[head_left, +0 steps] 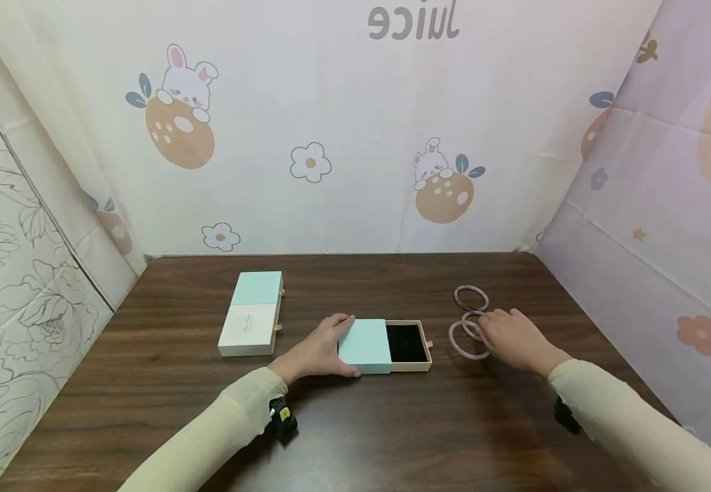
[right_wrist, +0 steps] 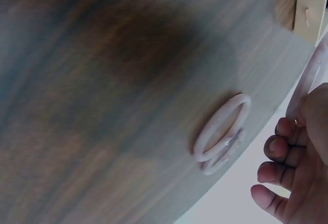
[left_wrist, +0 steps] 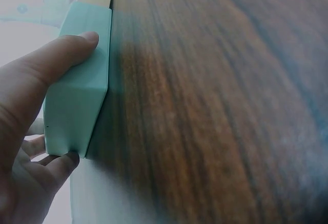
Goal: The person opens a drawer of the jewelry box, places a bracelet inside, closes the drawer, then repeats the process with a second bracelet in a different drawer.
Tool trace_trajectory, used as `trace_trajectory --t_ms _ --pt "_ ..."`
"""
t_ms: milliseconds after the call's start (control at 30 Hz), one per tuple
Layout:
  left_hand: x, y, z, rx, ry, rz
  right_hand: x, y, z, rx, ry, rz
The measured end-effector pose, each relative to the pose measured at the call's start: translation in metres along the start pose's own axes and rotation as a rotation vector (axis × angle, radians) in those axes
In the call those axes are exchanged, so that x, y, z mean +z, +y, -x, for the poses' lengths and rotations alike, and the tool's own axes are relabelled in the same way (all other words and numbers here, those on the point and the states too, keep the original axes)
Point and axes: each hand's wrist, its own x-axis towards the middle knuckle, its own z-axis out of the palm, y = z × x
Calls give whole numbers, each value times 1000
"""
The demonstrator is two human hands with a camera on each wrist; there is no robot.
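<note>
My left hand [head_left: 321, 348] grips the pale turquoise sleeve of a small drawer-style jewelry box [head_left: 364, 345]. In the left wrist view the thumb [left_wrist: 77, 47] lies along the box's near side, with other fingers around its end. The tray [head_left: 411, 367], lined in black, is slid partly out to the right and shows no item on its lining. To the right, my right hand [head_left: 518, 338] pinches a pale pinkish bangle [right_wrist: 306, 83] between thumb and forefinger. Two similar bangles [right_wrist: 242, 99] lie overlapping on the table beside this hand.
A second box [head_left: 247, 328], white and turquoise with small pull tabs on its right side, rests at the left. The dark wood table [head_left: 392, 437] meets a printed curtain [head_left: 355, 205] behind and another on the right.
</note>
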Motion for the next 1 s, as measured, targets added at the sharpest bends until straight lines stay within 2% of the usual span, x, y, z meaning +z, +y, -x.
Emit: trace_trajectory --t_ms 500,1000 --pt "-1 1 0 -12 -12 -2 -8 -19 -32 -60 65 9" --pt "0 1 1 -1 -5 -6 -9 -40 -53 -84 36 7"
